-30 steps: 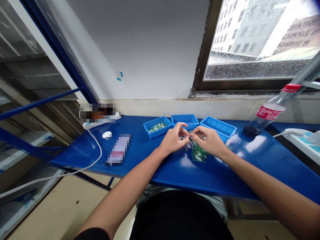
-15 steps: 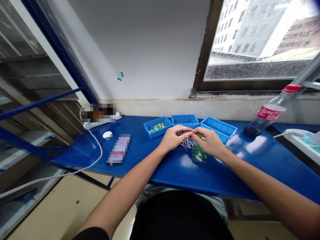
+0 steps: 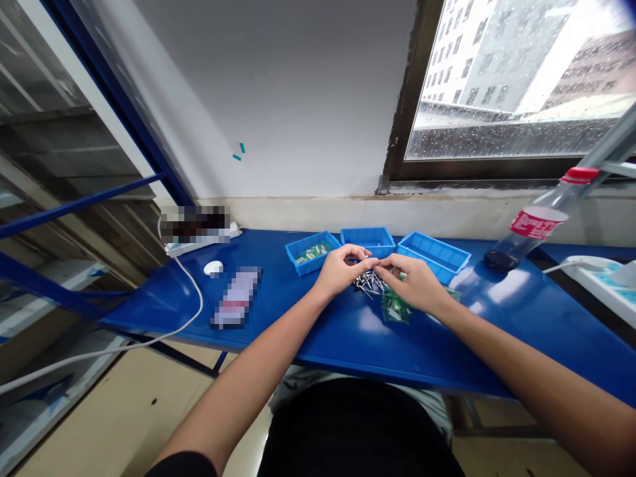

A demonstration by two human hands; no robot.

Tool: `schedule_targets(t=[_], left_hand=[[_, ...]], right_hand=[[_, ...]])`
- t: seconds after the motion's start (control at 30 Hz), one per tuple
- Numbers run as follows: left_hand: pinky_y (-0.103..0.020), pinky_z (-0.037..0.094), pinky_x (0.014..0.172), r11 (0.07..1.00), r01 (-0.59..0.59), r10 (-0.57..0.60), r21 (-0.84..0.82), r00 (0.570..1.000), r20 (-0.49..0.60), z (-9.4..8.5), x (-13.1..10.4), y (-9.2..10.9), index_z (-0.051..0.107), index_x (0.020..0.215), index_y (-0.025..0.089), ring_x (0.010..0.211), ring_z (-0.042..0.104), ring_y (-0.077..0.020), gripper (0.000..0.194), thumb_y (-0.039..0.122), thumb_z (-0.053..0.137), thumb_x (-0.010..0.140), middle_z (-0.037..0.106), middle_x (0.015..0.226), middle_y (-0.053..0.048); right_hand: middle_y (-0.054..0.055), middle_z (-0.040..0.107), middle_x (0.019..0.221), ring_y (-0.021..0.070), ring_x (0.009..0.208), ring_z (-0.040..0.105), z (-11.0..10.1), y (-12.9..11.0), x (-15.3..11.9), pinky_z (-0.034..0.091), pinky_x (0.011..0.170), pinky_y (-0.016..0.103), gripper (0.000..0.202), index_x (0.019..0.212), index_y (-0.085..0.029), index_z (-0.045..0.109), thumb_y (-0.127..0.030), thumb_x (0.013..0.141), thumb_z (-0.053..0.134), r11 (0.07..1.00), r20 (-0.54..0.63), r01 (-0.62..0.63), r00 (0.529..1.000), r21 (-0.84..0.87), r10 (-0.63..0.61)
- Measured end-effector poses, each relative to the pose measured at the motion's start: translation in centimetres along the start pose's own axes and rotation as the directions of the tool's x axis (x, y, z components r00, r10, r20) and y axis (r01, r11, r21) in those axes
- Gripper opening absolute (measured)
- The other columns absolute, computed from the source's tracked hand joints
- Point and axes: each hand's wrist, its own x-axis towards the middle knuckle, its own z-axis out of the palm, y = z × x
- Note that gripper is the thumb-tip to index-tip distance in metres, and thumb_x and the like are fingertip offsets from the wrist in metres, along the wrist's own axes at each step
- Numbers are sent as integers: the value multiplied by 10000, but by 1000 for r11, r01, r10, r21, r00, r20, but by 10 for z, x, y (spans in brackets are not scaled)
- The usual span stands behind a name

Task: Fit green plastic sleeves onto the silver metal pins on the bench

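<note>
My left hand (image 3: pixel 342 270) and my right hand (image 3: pixel 411 281) meet at the fingertips above a loose pile of thin metal pieces (image 3: pixel 370 283). Both are closed in a pinch, and whatever lies between the fingers is too small to make out. Green plastic packets (image 3: pixel 396 309) rest on the table just below my right hand. Behind the hands stand three blue trays: the left tray (image 3: pixel 312 267) holds green packets, the middle tray (image 3: pixel 368 233) is partly hidden by my fingers, and the right tray (image 3: pixel 437 258) sits beyond my right hand.
On the blue table (image 3: pixel 293 318) a blurred flat item (image 3: pixel 236 298), a white oval object (image 3: pixel 213 267) and a cable (image 3: pixel 201 301) lie at the left. A bottle (image 3: pixel 536 222) with a red cap stands at the right, near a white power strip (image 3: pixel 603 281).
My left fingers have shifted slightly left and up, and my right fingertips have moved a little left. More of the metal pile shows beneath them.
</note>
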Motion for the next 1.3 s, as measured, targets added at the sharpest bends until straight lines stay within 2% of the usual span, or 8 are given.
schedule_targets(t=[0.27, 0.4, 0.57, 0.67, 0.8, 0.9, 1.03, 1.3], left_hand=[[-394, 583, 1000, 994, -76, 71, 73, 995, 74, -3, 2, -2, 849, 952, 191, 1147, 721, -264, 236, 406, 851, 855, 783, 1132, -114], [-421, 564, 1076, 997, -59, 53, 53, 993, 107, -1, 0, 0, 852, 1023, 195, 1196, 718, -274, 275, 424, 837, 872, 794, 1193, -113], [-412, 581, 1028, 995, 62, -68, 77, 994, 81, -1, 1, -3, 790, 1208, 166, 1133, 747, -267, 392, 444, 765, 933, 801, 1218, -119], [-401, 594, 975, 965, 32, -40, 261, 999, 26, -6, 2, -4, 795, 1148, 154, 1035, 764, -256, 317, 402, 704, 971, 818, 1137, -112], [-435, 571, 1013, 772, -153, 102, 617, 988, 118, -15, 2, -4, 799, 1094, 168, 1068, 741, -278, 210, 287, 682, 965, 803, 1153, -112], [-460, 545, 1068, 676, -242, 134, 696, 969, 208, -17, 2, -7, 784, 1127, 166, 1131, 724, -294, 221, 265, 662, 972, 789, 1188, -122], [-451, 554, 1062, 654, -249, 118, 714, 966, 229, -17, 2, -13, 771, 1169, 165, 1155, 723, -296, 245, 256, 654, 973, 778, 1217, -130], [-443, 560, 1058, 647, -208, 81, 734, 975, 205, -18, 2, -18, 768, 1175, 166, 1150, 728, -299, 262, 213, 684, 931, 781, 1231, -123]], right_hand=[[72, 815, 1011, 237, 804, 719, -1, 2, 1, 568, 748, 380, 292, 1063, -234, 785, -453, 1031, 594, 997, 50, 4, 999, 83, -8], [71, 815, 1010, 255, 872, 749, 1, 7, 1, 596, 807, 391, 294, 1043, -239, 783, -488, 1015, 629, 978, 52, -81, 996, 192, 72], [84, 794, 906, 255, 812, 749, 2, 11, 2, 596, 738, 374, 358, 1030, -215, 749, -563, 974, 681, 924, -16, -172, 982, 342, 189], [93, 783, 888, 247, 776, 734, 0, 14, 4, 583, 691, 355, 408, 1016, -204, 728, -606, 964, 678, 908, -62, -195, 970, 372, 234], [99, 784, 899, 236, 770, 719, -1, 22, 12, 559, 668, 338, 453, 1031, -199, 723, -635, 998, 605, 933, -123, -198, 962, 300, 244], [93, 788, 850, 224, 687, 700, -1, 26, 21, 524, 611, 330, 460, 984, -196, 739, -632, 1004, 593, 954, -175, -204, 954, 220, 245], [68, 767, 726, 206, 579, 652, -4, 27, 28, 464, 570, 333, 479, 816, -208, 744, -608, 1019, 576, 974, -229, -221, 947, 41, 225], [60, 725, 743, 226, 661, 655, -10, 20, 12, 462, 656, 360, 400, 839, -227, 693, -528, 1055, 541, 981, -172, -5, 985, -193, -28]])
